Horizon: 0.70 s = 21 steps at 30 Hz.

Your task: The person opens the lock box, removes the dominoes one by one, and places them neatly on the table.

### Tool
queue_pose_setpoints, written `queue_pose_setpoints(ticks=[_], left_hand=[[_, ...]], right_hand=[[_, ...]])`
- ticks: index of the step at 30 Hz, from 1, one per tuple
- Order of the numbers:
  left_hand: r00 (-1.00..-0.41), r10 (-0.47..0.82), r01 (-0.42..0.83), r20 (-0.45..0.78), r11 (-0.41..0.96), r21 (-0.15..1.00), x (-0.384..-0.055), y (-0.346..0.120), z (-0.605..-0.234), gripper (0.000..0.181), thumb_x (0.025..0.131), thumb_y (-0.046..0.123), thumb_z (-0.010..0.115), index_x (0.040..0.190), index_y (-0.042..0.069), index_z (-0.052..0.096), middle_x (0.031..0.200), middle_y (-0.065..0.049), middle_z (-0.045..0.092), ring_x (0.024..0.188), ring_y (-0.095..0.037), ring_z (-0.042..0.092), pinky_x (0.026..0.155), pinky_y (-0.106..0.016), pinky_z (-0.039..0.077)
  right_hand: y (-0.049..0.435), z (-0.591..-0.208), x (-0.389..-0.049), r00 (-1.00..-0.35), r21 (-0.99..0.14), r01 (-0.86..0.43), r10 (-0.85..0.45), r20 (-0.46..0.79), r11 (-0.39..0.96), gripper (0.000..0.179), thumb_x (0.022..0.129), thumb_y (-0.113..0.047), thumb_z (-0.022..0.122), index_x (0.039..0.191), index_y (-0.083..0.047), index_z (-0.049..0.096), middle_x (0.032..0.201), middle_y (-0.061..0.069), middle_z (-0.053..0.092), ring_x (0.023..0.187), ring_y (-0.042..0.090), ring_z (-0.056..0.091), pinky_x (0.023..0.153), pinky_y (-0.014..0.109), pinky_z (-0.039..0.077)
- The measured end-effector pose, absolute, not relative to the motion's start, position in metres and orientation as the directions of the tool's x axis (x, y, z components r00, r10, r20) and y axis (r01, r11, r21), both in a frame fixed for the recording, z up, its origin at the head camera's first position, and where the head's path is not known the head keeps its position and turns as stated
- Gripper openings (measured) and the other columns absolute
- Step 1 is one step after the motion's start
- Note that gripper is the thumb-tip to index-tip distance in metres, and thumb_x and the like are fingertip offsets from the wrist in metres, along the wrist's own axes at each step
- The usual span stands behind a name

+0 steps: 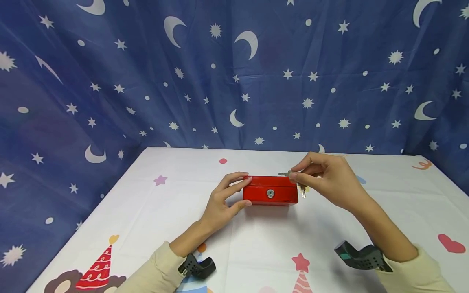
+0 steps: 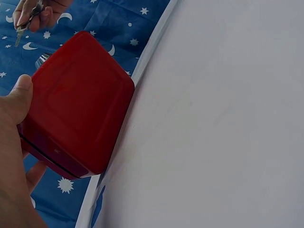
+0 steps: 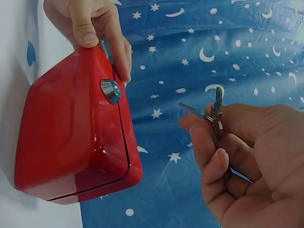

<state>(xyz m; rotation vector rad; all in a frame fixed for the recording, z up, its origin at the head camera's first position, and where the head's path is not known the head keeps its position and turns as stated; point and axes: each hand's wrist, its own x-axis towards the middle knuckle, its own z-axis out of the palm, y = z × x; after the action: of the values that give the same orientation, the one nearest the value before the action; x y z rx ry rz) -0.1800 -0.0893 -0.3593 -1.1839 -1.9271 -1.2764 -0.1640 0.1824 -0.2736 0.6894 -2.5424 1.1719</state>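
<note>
A small red metal cash box (image 1: 258,198) has a round silver lock (image 1: 270,193) on its front. My left hand (image 1: 218,205) grips the box's left end, with fingers on the top edge and thumb low on the front. In the wrist views a broad red face (image 2: 80,104) below the lock shows, so the box appears tilted or raised; contact with the table is unclear. By the box's right end, my right hand (image 1: 331,179) pinches a key (image 1: 283,173) between thumb and fingers, its tip pointing left. A second key (image 1: 303,191) hangs below, apart from the lock.
A white tablecloth (image 1: 190,175) with coloured party prints covers the table. Behind and at the left hangs a blue curtain (image 1: 205,49) with moons and stars. Dark camera mounts (image 1: 198,266) sit on both wrists.
</note>
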Motion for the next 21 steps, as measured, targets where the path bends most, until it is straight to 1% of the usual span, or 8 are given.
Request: queue_pose_setpoints(ticks=[5,8,12,21], left_hand=[[-0.471,0.372,0.882,0.800,0.169,0.441,-0.1793,-0.0895,-0.3585,0.052,0.070,-0.009,0.078,0.119,-0.013,0.059,0.123,-0.026,0.051,0.114,-0.037,0.050,0.094,-0.033,0.047],[-0.468,0.374,0.883,0.801,0.165,0.440,-0.1802,-0.0893,-0.3592,0.054,0.069,-0.010,0.078,0.120,-0.012,0.059,0.123,-0.026,0.051,0.114,-0.037,0.050,0.093,-0.033,0.048],[-0.469,0.374,0.883,0.800,0.165,0.440,-0.1804,-0.0893,-0.3593,0.054,0.069,-0.010,0.078,0.120,-0.011,0.059,0.123,-0.025,0.051,0.115,-0.036,0.049,0.093,-0.032,0.048],[-0.468,0.373,0.883,0.801,0.151,0.445,-0.1799,-0.0887,-0.3592,0.053,0.070,-0.010,0.078,0.118,-0.014,0.059,0.123,-0.027,0.050,0.114,-0.039,0.050,0.092,-0.032,0.049]], right_hand=[[0.1791,-0.2749,-0.1646,-0.874,-0.660,-0.485,-0.336,0.351,0.574,0.009,0.084,-0.016,0.075,0.092,-0.017,0.070,0.073,-0.006,0.070,0.062,0.011,0.064,0.057,0.031,0.052],[0.1779,-0.2757,-0.1647,-0.879,-0.653,-0.475,-0.348,0.325,0.591,0.010,0.084,-0.014,0.075,0.092,-0.018,0.070,0.072,-0.006,0.069,0.062,0.011,0.065,0.058,0.032,0.052],[0.1761,-0.2771,-0.1656,-0.880,-0.647,-0.472,-0.367,0.302,0.599,0.009,0.084,-0.014,0.075,0.091,-0.017,0.071,0.070,-0.008,0.069,0.064,0.010,0.065,0.059,0.031,0.052],[0.1724,-0.2832,-0.1679,-0.876,-0.656,-0.474,-0.392,0.281,0.587,0.009,0.082,-0.013,0.077,0.086,-0.017,0.070,0.073,-0.009,0.069,0.064,0.009,0.066,0.061,0.030,0.055]])
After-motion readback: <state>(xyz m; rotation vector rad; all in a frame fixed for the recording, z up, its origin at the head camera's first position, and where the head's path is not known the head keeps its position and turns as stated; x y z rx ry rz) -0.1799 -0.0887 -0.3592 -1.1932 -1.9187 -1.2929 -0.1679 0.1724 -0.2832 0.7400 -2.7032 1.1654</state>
